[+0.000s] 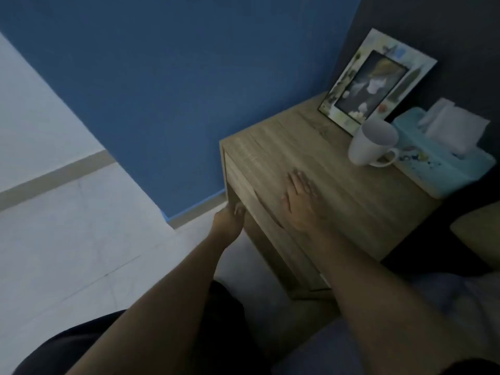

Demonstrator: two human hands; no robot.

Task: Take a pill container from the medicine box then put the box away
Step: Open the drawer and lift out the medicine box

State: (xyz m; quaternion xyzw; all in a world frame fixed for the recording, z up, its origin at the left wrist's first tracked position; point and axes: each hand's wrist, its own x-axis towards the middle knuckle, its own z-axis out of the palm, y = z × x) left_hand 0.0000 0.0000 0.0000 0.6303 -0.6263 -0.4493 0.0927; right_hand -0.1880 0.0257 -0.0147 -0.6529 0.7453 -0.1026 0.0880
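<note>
A wooden bedside cabinet stands against the blue wall. My left hand reaches down its front face, with the fingers curled on the edge of the drawer front. My right hand lies flat on the cabinet top near the front edge, fingers spread, holding nothing. No medicine box and no pill container are in view.
At the back of the cabinet top stand a photo frame, a white mug and a light blue tissue box. Pale floor tiles lie to the left. My dark-clothed legs are below, bedding to the right.
</note>
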